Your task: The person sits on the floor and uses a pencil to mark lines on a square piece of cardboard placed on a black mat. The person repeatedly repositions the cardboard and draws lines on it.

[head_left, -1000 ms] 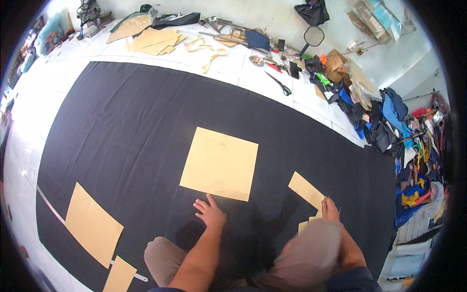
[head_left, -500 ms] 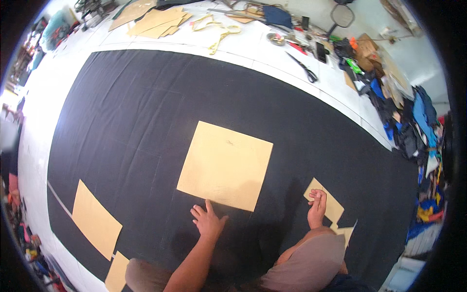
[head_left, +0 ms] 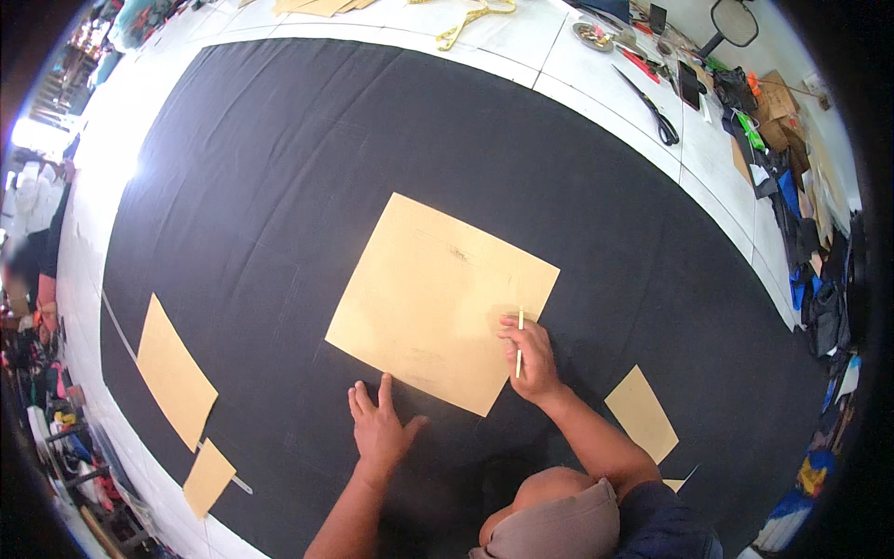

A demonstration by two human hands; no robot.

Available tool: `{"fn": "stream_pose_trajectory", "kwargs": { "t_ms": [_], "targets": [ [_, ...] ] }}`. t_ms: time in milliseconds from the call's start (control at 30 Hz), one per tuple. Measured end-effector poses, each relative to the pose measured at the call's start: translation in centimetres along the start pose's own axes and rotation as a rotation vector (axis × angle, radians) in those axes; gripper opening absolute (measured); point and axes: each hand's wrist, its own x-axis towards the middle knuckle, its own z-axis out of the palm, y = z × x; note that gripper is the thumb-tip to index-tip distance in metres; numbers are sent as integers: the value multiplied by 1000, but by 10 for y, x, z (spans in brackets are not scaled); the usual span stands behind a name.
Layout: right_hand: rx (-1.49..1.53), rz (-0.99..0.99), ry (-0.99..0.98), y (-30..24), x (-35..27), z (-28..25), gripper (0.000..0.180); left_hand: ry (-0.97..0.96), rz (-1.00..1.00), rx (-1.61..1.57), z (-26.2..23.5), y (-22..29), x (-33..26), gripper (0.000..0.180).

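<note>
A large tan card pattern piece (head_left: 428, 289) lies flat on black cloth (head_left: 307, 121) spread over the tiled floor. At its lower edge my left hand (head_left: 380, 430) rests with fingers apart, its fingertips touching the card's rim or the cloth right beside it. My right hand (head_left: 533, 361) is closed around a slim cream-coloured pencil (head_left: 520, 345), held over the card's right side. Whether its tip touches the card I cannot tell. A smaller tan card piece (head_left: 643, 415) lies right of my right forearm.
Two tan card pieces, a larger one (head_left: 175, 373) and a smaller one (head_left: 209, 478), lie at the left over a thin pale strip (head_left: 119, 326). Beyond the cloth are black-handled scissors (head_left: 652, 110), a yellow measuring tape (head_left: 470, 19), a phone (head_left: 689, 86) and a small dish (head_left: 593, 37).
My right hand has moved from the small right-hand card to the large card's right side, and the pencil now shows. My left hand stays by the lower edge. The whole view has shifted.
</note>
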Motion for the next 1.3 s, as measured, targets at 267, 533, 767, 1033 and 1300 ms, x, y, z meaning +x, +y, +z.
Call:
{"fn": "stream_pose_trajectory", "kwargs": {
  "t_ms": [267, 533, 767, 1033, 1300],
  "targets": [
    [-104, -135, -180, -17, 10, 5, 18, 36, 27, 21, 3, -4, -2, 107],
    [-251, 3, -103, -22, -57, -12, 27, 107, 46, 16, 9, -9, 0, 92],
    [-411, 13, -124, -18, -103, 3, 33, 298, 97, -52, 36, -24, -1, 87],
    [-514, -20, -211, -17, -95, 7, 45, 407, 81, -65, 29, -23, 31, 89],
    [-544, -18, -240, -10, -90, 8, 45, 312, 79, -34, 11, -31, 55, 99]
  ]
}}
